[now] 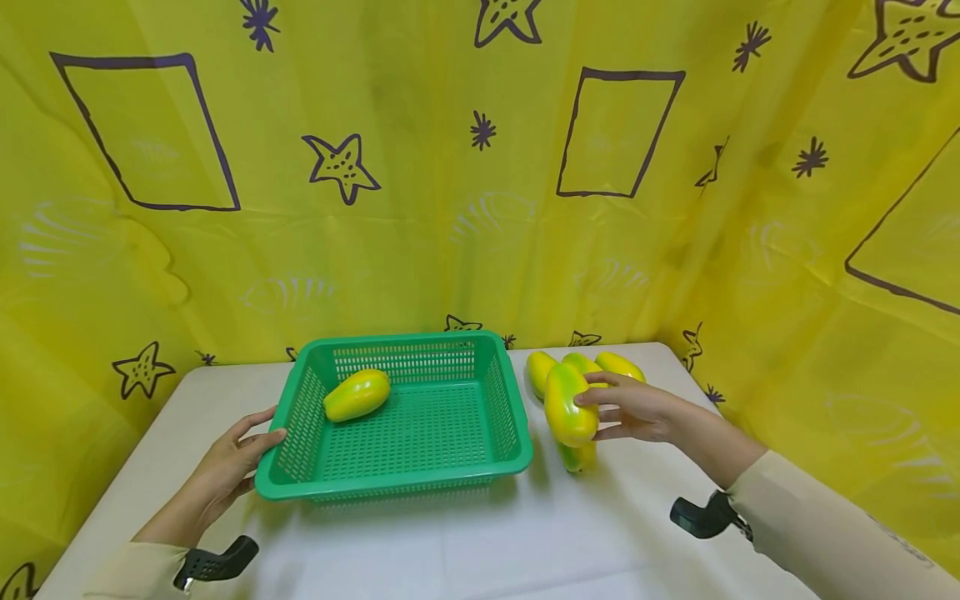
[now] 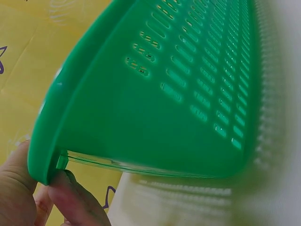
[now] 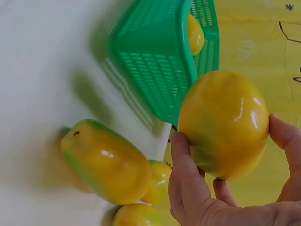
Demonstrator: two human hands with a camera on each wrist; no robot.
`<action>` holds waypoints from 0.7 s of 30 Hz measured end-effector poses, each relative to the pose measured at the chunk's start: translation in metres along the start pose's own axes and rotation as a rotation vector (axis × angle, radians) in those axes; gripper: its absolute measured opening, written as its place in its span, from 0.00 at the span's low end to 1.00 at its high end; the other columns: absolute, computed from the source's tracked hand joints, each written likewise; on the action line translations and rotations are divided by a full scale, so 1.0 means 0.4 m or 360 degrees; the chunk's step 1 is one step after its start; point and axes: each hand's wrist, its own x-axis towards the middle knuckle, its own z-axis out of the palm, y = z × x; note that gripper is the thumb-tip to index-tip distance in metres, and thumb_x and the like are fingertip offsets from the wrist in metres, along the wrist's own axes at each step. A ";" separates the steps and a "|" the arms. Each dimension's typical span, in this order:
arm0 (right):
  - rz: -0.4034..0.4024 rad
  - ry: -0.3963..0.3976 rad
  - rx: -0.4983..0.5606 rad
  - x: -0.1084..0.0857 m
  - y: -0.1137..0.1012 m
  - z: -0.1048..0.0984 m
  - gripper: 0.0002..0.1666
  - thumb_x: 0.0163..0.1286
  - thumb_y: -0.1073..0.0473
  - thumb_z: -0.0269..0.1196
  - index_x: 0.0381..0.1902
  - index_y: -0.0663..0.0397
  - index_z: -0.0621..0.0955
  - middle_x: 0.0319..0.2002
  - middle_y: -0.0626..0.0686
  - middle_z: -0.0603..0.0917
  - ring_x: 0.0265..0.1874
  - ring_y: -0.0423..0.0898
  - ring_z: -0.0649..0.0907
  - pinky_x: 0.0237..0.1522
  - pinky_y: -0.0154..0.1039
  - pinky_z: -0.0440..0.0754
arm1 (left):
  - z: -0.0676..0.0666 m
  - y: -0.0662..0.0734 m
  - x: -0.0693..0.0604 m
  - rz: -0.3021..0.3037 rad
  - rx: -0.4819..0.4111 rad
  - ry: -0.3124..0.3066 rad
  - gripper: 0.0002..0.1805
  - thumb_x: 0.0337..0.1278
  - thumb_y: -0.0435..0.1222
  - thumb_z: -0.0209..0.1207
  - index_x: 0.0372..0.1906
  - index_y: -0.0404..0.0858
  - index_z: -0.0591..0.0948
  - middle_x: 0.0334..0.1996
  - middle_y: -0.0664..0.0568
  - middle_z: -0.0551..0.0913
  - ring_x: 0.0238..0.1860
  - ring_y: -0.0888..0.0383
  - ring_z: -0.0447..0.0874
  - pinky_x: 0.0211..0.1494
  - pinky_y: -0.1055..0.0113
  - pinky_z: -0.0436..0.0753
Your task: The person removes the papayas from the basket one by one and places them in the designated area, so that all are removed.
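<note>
A green plastic basket (image 1: pixel 393 486) with slotted walls is on the table, and one yellow papaya (image 1: pixel 358 394) lies inside at its left. My left hand (image 1: pixel 232 458) grips the basket's left rim, with the thumb and fingers on either side of it in the left wrist view. Right of the basket, my right hand (image 1: pixel 630 407) holds a yellow-green papaya (image 3: pixel 223 125) between thumb and fingers, above the table. Just below the held fruit, another papaya (image 3: pixel 107 162) rests on the table, partly hidden in the head view.
Several more papayas (image 1: pixel 538 372) lie at the table's back right, behind my right hand. A yellow patterned curtain (image 1: pixel 420 242) hangs behind and beside the white table (image 1: pixel 450 558).
</note>
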 end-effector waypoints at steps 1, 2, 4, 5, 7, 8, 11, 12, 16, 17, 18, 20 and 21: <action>0.0004 0.0007 0.0000 0.000 0.005 -0.007 0.48 0.71 0.59 0.58 0.77 0.61 0.44 0.70 0.68 0.55 0.65 0.66 0.69 0.57 0.54 0.78 | 0.000 0.000 0.000 -0.0001 0.0000 0.0001 0.45 0.67 0.52 0.57 0.78 0.39 0.50 0.51 0.49 0.82 0.40 0.63 0.83 0.40 0.63 0.83; 0.0009 0.0013 0.0003 -0.001 0.011 -0.014 0.48 0.71 0.59 0.58 0.77 0.60 0.44 0.70 0.68 0.55 0.64 0.66 0.69 0.57 0.53 0.79 | 0.000 0.000 0.000 -0.0001 0.0002 0.0001 0.45 0.67 0.52 0.57 0.78 0.39 0.49 0.52 0.49 0.82 0.40 0.63 0.83 0.40 0.63 0.83; 0.0021 0.0026 0.0022 -0.002 0.023 -0.028 0.48 0.71 0.59 0.59 0.77 0.60 0.43 0.69 0.68 0.55 0.64 0.65 0.69 0.57 0.53 0.79 | 0.000 -0.001 0.000 0.0001 -0.0003 0.0000 0.45 0.67 0.52 0.57 0.78 0.39 0.49 0.52 0.49 0.82 0.40 0.63 0.83 0.39 0.63 0.83; 0.0027 0.0029 0.0024 -0.003 0.030 -0.035 0.49 0.71 0.59 0.59 0.77 0.60 0.43 0.69 0.67 0.54 0.64 0.65 0.69 0.57 0.53 0.79 | 0.001 -0.001 0.000 0.0002 -0.0007 0.0000 0.45 0.67 0.52 0.57 0.78 0.39 0.49 0.51 0.50 0.82 0.40 0.63 0.83 0.39 0.63 0.83; 0.0041 0.0032 0.0028 -0.004 0.043 -0.046 0.49 0.71 0.58 0.59 0.77 0.60 0.42 0.70 0.67 0.53 0.65 0.65 0.67 0.58 0.54 0.78 | 0.001 -0.002 0.000 0.0005 -0.0014 0.0001 0.45 0.67 0.52 0.57 0.78 0.39 0.50 0.50 0.51 0.82 0.39 0.63 0.84 0.39 0.63 0.83; 0.0050 0.0037 0.0036 -0.005 0.048 -0.051 0.50 0.71 0.57 0.59 0.77 0.59 0.42 0.70 0.67 0.53 0.65 0.65 0.67 0.58 0.54 0.78 | 0.001 -0.002 0.000 0.0006 -0.0018 0.0002 0.45 0.67 0.52 0.57 0.78 0.39 0.50 0.49 0.52 0.82 0.39 0.63 0.84 0.39 0.63 0.83; 0.0060 0.0029 0.0041 -0.005 0.063 -0.062 0.50 0.72 0.56 0.58 0.78 0.60 0.40 0.71 0.67 0.51 0.67 0.66 0.64 0.60 0.55 0.76 | 0.002 -0.003 0.001 0.0007 -0.0026 0.0005 0.44 0.68 0.51 0.57 0.78 0.39 0.50 0.49 0.52 0.82 0.39 0.63 0.83 0.39 0.63 0.84; 0.0063 0.0027 0.0048 -0.004 0.067 -0.065 0.51 0.72 0.56 0.58 0.78 0.60 0.40 0.72 0.67 0.50 0.67 0.67 0.63 0.61 0.56 0.76 | 0.003 -0.003 0.002 0.0006 -0.0028 0.0005 0.44 0.68 0.51 0.57 0.78 0.39 0.50 0.49 0.52 0.82 0.39 0.63 0.83 0.40 0.63 0.84; 0.0073 0.0016 0.0070 0.000 0.080 -0.076 0.52 0.72 0.56 0.58 0.78 0.61 0.37 0.72 0.68 0.48 0.68 0.67 0.60 0.63 0.57 0.73 | 0.004 -0.003 0.002 0.0003 -0.0036 0.0011 0.45 0.67 0.51 0.57 0.78 0.39 0.50 0.50 0.51 0.82 0.39 0.63 0.83 0.40 0.63 0.84; 0.0074 0.0014 0.0075 0.001 0.084 -0.078 0.52 0.72 0.56 0.58 0.77 0.61 0.37 0.72 0.68 0.47 0.68 0.67 0.60 0.63 0.57 0.73 | 0.004 -0.004 0.002 0.0005 -0.0040 0.0011 0.45 0.67 0.51 0.58 0.78 0.39 0.50 0.50 0.50 0.82 0.39 0.63 0.83 0.40 0.63 0.84; 0.0076 0.0020 0.0082 0.002 0.087 -0.081 0.52 0.72 0.56 0.58 0.77 0.61 0.37 0.72 0.68 0.47 0.68 0.67 0.60 0.63 0.57 0.72 | 0.004 -0.004 0.001 0.0010 -0.0040 0.0009 0.45 0.67 0.51 0.57 0.78 0.39 0.50 0.50 0.50 0.82 0.39 0.62 0.83 0.40 0.63 0.84; 0.0075 0.0026 0.0083 0.004 0.093 -0.089 0.52 0.72 0.56 0.58 0.77 0.61 0.37 0.72 0.68 0.47 0.68 0.67 0.60 0.63 0.57 0.73 | 0.004 -0.005 0.000 0.0011 -0.0041 0.0007 0.45 0.67 0.51 0.58 0.78 0.39 0.50 0.49 0.51 0.83 0.39 0.62 0.84 0.40 0.64 0.84; 0.0076 0.0031 0.0086 0.006 0.096 -0.093 0.52 0.72 0.56 0.58 0.77 0.62 0.37 0.72 0.68 0.47 0.68 0.67 0.60 0.63 0.57 0.73 | 0.004 -0.005 -0.001 0.0012 -0.0041 0.0008 0.45 0.67 0.51 0.58 0.78 0.39 0.50 0.49 0.52 0.83 0.39 0.62 0.84 0.40 0.64 0.84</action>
